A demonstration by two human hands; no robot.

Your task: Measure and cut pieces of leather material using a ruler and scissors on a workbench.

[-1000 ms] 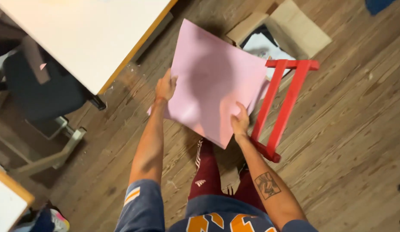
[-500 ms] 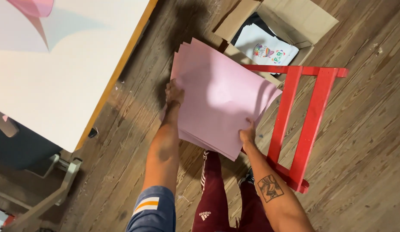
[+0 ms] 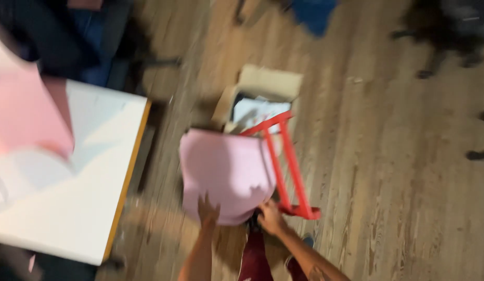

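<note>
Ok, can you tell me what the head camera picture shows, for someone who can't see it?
A blurry view looks down at a person's left hand and right hand holding a stack of pink paper above a wooden floor. A red frame and an open cardboard box lie just beyond, with a white table to the left.

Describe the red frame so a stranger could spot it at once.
Start at the white table on the left, then move right across the wooden floor to the pink paper stack held in both hands. The red frame lies just right of that stack, below an open cardboard box. It is the only bright red, ladder-like thing.
</note>
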